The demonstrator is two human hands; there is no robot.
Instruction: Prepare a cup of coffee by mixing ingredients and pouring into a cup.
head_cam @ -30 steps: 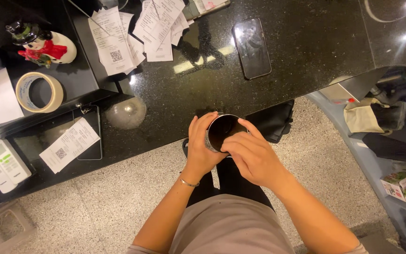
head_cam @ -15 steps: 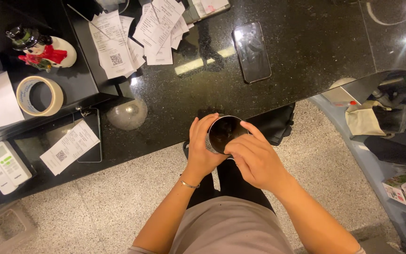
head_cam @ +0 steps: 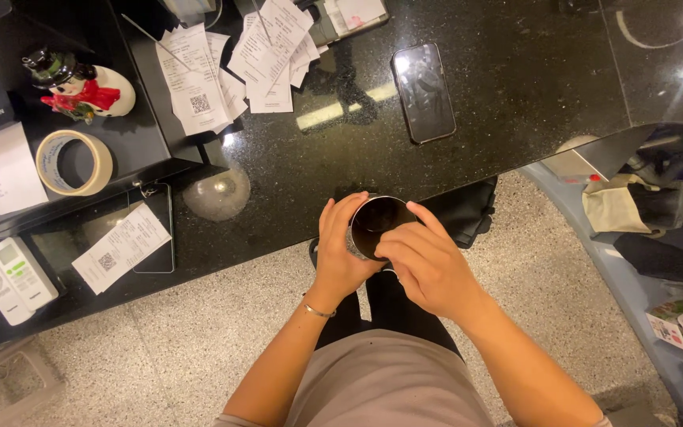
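Both hands are closed around a small round metal cup point(head_cam: 376, 224) at the near edge of the black stone counter point(head_cam: 515, 103). The left hand point(head_cam: 340, 247) wraps its side with fingers curled snugly, while the right hand point(head_cam: 427, 265) covers the near rim, fingertips pressed at the lip. It looks like a step of gripping or twisting at the rim; any further move would call for a firm hold from the left hand. The cup's inside reads dark, and I cannot tell whether anything is in it. Beyond the hands lies a phone point(head_cam: 422, 92) face up; farther off to the left are paper receipts point(head_cam: 235, 63) and a tape roll point(head_cam: 74, 162).
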